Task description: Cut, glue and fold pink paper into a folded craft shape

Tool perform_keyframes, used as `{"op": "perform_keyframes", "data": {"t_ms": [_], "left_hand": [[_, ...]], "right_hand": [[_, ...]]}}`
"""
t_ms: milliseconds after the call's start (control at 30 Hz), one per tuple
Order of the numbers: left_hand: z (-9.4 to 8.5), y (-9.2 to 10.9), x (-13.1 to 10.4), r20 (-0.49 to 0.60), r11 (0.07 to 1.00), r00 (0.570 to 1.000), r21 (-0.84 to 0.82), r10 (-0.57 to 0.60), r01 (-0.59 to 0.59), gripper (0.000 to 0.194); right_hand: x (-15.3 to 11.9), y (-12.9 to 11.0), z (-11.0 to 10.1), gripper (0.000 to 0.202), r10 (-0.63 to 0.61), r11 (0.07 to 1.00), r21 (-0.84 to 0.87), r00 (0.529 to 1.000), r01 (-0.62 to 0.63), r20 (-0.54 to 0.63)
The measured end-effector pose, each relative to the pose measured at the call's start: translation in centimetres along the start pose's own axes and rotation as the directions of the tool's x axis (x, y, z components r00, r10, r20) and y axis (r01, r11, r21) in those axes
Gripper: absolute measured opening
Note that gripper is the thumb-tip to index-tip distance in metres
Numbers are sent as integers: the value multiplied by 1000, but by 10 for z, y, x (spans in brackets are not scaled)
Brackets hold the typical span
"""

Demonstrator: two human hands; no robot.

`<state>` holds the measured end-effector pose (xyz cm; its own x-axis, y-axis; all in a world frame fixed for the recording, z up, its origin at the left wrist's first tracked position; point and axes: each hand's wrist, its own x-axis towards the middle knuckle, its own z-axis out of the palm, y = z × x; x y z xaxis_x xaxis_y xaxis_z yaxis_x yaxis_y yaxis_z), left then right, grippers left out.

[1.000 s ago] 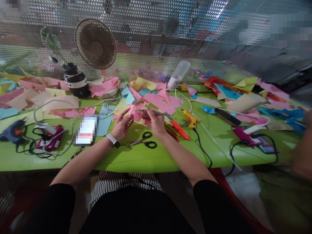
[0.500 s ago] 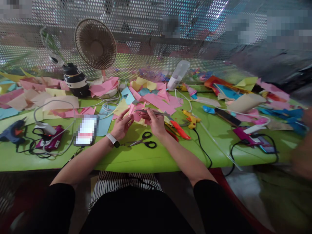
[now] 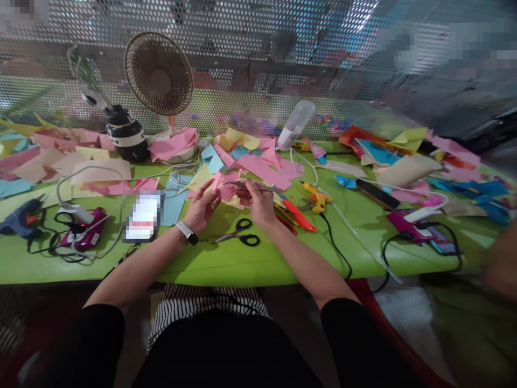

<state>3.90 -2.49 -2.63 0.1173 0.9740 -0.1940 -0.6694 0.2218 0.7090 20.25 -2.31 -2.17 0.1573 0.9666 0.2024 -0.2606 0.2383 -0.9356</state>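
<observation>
My left hand (image 3: 204, 206), with a watch on its wrist, has its fingers closed on a small piece of pink paper (image 3: 217, 180). The fingers partly cover that piece, and it blends with the pink paper behind. In my right hand (image 3: 260, 203) is a pair of grey metal tweezers (image 3: 264, 187), gripped between thumb and fingers. Their tips point left toward the pink paper; whether they touch it I cannot tell. Scissors with black handles (image 3: 247, 240) lie on the green table (image 3: 226, 267) just below both hands. A red-handled tool (image 3: 299, 216) lies right of my right hand.
Loose coloured paper (image 3: 264, 167) covers the back of the table. A yellow glue gun (image 3: 319, 198) with a black cord lies on the right, a blue glue gun (image 3: 22, 218) far left. A phone (image 3: 142, 215), fan (image 3: 159, 75) and power strip (image 3: 86, 229) are left. Another person's arm (image 3: 501, 258) shows at right.
Both hands stay in nearly the same place. The fingers of my right hand have shifted slightly on the tweezers.
</observation>
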Motion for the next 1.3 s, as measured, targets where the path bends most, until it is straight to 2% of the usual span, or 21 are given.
{"op": "perform_keyframes", "data": {"t_ms": [100, 200, 300, 367, 567, 900, 1100, 1300], "left_hand": [[-2, -1, 1, 3, 1000, 1000, 18, 16, -16, 46], [-3, -3, 2, 26, 999, 999, 26, 35, -36, 46], [-4, -4, 2, 40, 998, 998, 30, 56, -58, 47], [-5, -3, 2, 42, 997, 996, 35, 74, -75, 47], [-2, 0, 1, 18, 992, 997, 105, 73, -74, 53], [-4, -2, 4, 41, 974, 991, 186, 125, -130, 65], [-7, -1, 9, 41, 966, 986, 201, 161, -166, 68], [-4, 1, 5, 66, 954, 986, 248, 154, -166, 85]], "right_hand": [[4, -7, -6, 37, -193, 976, -108, 981, 190, -19], [9, -16, -14, 33, -390, 842, -360, 914, 402, 107], [13, -18, -18, 29, -374, 714, -515, 880, 474, 291], [13, -17, -19, 29, -339, 701, -532, 878, 475, 337], [12, -11, -17, 26, -314, 697, -532, 871, 482, 378], [9, -10, -14, 26, -257, 742, -479, 859, 469, 443], [9, -4, -16, 27, -212, 793, -447, 876, 413, 433], [13, -4, -18, 28, -193, 830, -410, 885, 377, 423]]}}
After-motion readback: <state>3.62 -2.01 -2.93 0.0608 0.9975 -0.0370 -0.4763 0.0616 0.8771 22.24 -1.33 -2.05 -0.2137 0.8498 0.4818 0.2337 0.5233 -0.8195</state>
